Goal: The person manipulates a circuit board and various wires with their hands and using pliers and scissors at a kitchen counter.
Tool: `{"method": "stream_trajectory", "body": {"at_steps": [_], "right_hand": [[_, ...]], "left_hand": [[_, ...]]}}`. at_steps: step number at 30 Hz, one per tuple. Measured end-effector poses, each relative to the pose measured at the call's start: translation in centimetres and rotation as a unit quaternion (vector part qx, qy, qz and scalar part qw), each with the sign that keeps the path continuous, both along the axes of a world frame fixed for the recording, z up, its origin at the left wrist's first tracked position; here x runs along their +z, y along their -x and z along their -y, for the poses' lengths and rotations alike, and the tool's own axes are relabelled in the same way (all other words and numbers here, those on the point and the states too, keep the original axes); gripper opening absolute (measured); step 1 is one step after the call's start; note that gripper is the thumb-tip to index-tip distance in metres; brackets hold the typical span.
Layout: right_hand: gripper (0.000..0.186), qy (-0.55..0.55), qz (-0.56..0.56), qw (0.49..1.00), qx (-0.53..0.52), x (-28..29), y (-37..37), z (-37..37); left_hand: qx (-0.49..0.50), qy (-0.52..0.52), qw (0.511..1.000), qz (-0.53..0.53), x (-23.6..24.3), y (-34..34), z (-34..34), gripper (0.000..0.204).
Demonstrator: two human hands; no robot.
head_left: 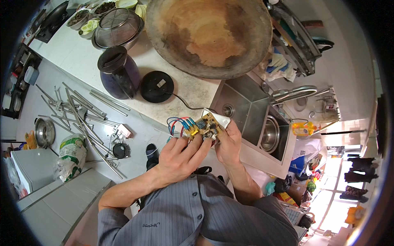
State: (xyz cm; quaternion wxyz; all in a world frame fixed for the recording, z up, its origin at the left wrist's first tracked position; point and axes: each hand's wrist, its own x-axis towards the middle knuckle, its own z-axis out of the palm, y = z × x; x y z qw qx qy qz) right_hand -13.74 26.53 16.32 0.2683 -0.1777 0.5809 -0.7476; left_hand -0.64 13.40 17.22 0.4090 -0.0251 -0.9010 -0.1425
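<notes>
Between my two hands, over the counter's front edge, is a tan circuit board (210, 121) crowded with small parts. Blue and red wires (178, 121) with blue sleeved ends rise from its left side. A white plastic housing (222, 119) shows behind the board. My left hand (180, 156) is closed, its fingertips pressed on the board's near edge. My right hand (230, 145) grips the right side of the board and housing. A black cord (184, 103) runs from a round black base (157, 87) toward the housing. Beside that base stands a dark purple kettle (119, 73).
A large round wooden board (209, 37) lies across the counter's far side. To the right is a steel sink (242, 96) with a faucet (293, 93) and a metal bowl (270, 134). Metal tubes (84, 119) lie scattered on the floor at left. A mesh cover (119, 26) sits on a bowl.
</notes>
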Motion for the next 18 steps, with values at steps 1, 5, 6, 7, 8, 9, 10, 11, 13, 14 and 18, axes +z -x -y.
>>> {"method": "stream_trajectory", "body": {"at_steps": [1, 5, 6, 7, 8, 9, 10, 11, 13, 14, 18], "right_hand": [[0.027, -0.009, -0.018, 1.0, -0.002, -0.2, 0.1, -0.2], [0.023, -0.021, -0.054, 0.998, -0.02, 0.6, 0.0, -0.3], [0.023, -0.032, -0.073, 0.997, -0.023, 0.8, 0.0, -0.4], [0.022, -0.042, -0.092, 0.995, -0.027, 1.0, 0.0, -0.5], [0.022, -0.052, -0.11, 0.992, -0.03, 1.2, 0.0, -0.5], [0.021, -0.061, -0.126, 0.99, -0.032, 1.5, -0.1, -0.5], [0.02, -0.07, -0.142, 0.987, -0.034, 1.8, -0.2, -0.5], [0.02, -0.079, -0.157, 0.984, -0.036, 1.9, -0.3, -0.6], [0.02, -0.073, -0.167, 0.983, -0.033, 2.0, -0.3, -0.8], [0.021, -0.07, -0.173, 0.982, -0.031, 2.0, -0.3, -0.8], [0.021, -0.093, -0.209, 0.973, -0.042, 3.3, -1.0, -0.4]], "left_hand": [[-0.002, -0.001, 1.0, -0.006, -0.1, 0.1, 0.0, 0.043], [-0.011, -0.017, 1.0, -0.02, -0.3, 0.3, 0.2, 0.043], [-0.013, -0.024, 0.999, -0.026, -0.2, 0.4, 0.3, 0.043], [-0.016, -0.032, 0.999, -0.032, -0.2, 0.5, 0.4, 0.043], [-0.016, -0.035, 0.999, -0.037, -0.2, 0.6, 0.4, 0.042], [-0.017, -0.039, 0.998, -0.042, -0.1, 0.6, 0.5, 0.042], [-0.018, -0.044, 0.998, -0.047, -0.1, 0.6, 0.5, 0.041], [-0.019, -0.044, 0.998, -0.047, -0.1, 0.6, 0.6, 0.041], [-0.023, -0.045, 0.998, -0.047, 0.0, 0.7, 0.7, 0.04], [-0.022, -0.055, 0.997, -0.048, 0.0, 0.7, 0.6, 0.04], [-0.028, -0.101, 0.992, -0.063, -1.0, 0.5, 0.5, 0.044]]}}
